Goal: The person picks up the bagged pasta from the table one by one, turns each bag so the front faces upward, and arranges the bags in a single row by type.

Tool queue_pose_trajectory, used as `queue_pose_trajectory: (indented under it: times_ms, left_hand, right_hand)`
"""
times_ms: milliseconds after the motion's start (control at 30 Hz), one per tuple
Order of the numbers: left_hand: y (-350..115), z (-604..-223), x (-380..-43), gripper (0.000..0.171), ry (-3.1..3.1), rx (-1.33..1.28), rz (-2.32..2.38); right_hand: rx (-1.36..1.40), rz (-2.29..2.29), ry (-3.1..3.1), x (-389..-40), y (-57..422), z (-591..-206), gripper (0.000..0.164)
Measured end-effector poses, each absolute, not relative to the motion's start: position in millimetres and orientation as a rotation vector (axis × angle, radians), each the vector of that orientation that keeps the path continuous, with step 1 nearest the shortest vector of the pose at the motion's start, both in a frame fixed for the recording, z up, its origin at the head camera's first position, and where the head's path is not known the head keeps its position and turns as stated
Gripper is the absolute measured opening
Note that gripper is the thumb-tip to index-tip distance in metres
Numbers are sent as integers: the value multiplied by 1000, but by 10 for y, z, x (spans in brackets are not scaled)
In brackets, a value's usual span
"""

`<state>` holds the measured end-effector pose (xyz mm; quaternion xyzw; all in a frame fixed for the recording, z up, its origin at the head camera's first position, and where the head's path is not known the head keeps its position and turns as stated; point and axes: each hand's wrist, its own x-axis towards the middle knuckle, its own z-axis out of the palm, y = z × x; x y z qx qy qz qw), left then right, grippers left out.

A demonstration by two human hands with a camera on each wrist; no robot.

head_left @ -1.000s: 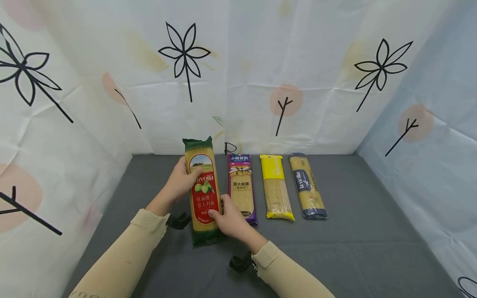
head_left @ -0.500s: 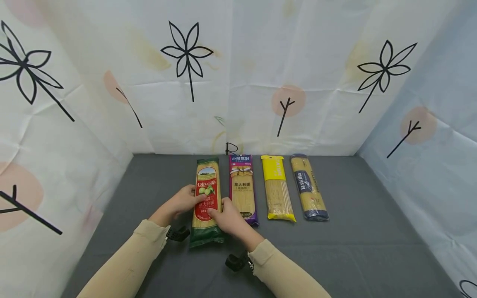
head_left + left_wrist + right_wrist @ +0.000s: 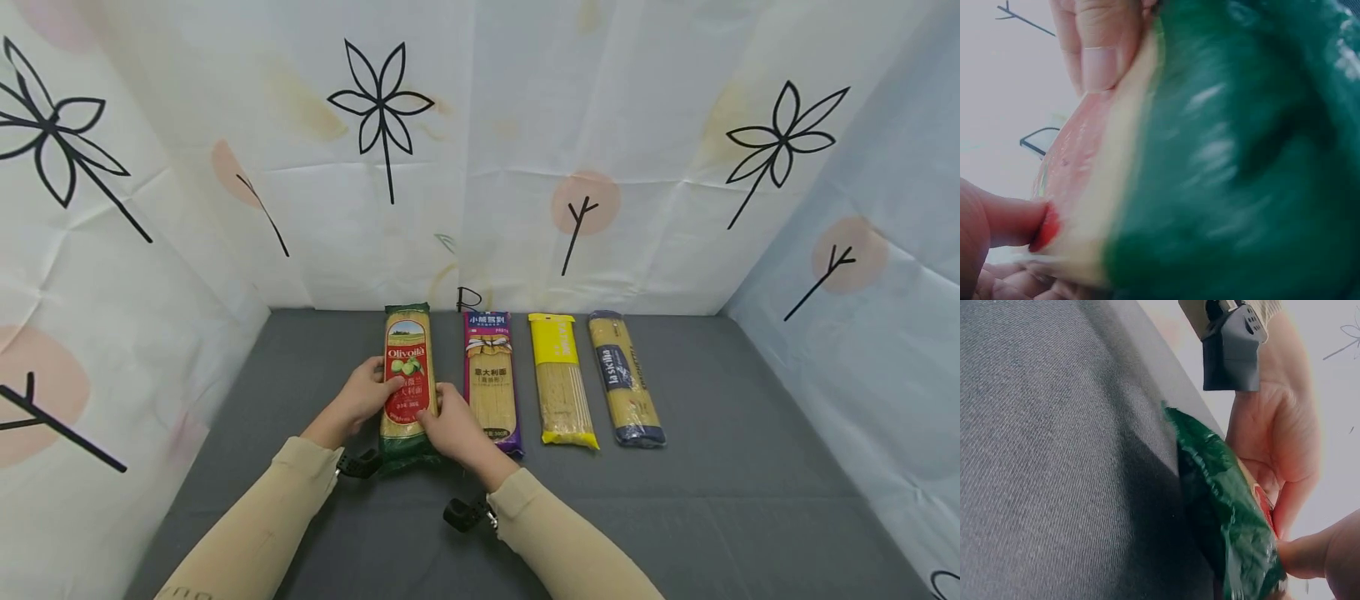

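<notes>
Both hands grip a green-ended pack of spaghetti with a red Olivoilà label, at the left of the row in the head view. My left hand holds its left edge, thumb on the label. Lower down on the right edge is my right hand, its thumb also on the front. In the left wrist view the pack's green end fills much of the picture, with a thumb pressing the red label. The right wrist view shows the green wrapper end tilted over the grey cloth, casting a shadow.
To the right lie a purple-edged pasta pack, a yellow-topped pasta pack and a blue-banded la Sicilia pasta pack, side by side on the grey tabletop. Behind stands a patterned white cloth wall.
The Olivoilà pack, held in both hands, first tipped back and dropped lower, then shifted slightly left and away from the body. The other packs stay in place.
</notes>
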<state>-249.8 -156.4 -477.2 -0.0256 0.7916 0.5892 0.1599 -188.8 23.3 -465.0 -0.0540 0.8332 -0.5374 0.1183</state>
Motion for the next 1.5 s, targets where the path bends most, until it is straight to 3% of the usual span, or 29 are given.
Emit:
queue_pose_trajectory:
  times_ms: [400, 600, 1500]
  left_hand:
    - [-1533, -4766, -2384, 66, 2534, 94, 1334]
    - [-1584, -4830, -2386, 66, 2480, 92, 1380]
    - [-1694, -4925, -2477, 64, 2417, 155, 1415]
  right_hand:
    - [-203, -1406, 2507, -1888, 234, -4701, 67]
    - [-238, -1297, 2502, -1932, 249, -4687, 75]
    - [-228, -1286, 2455, -2067, 243, -4725, 74]
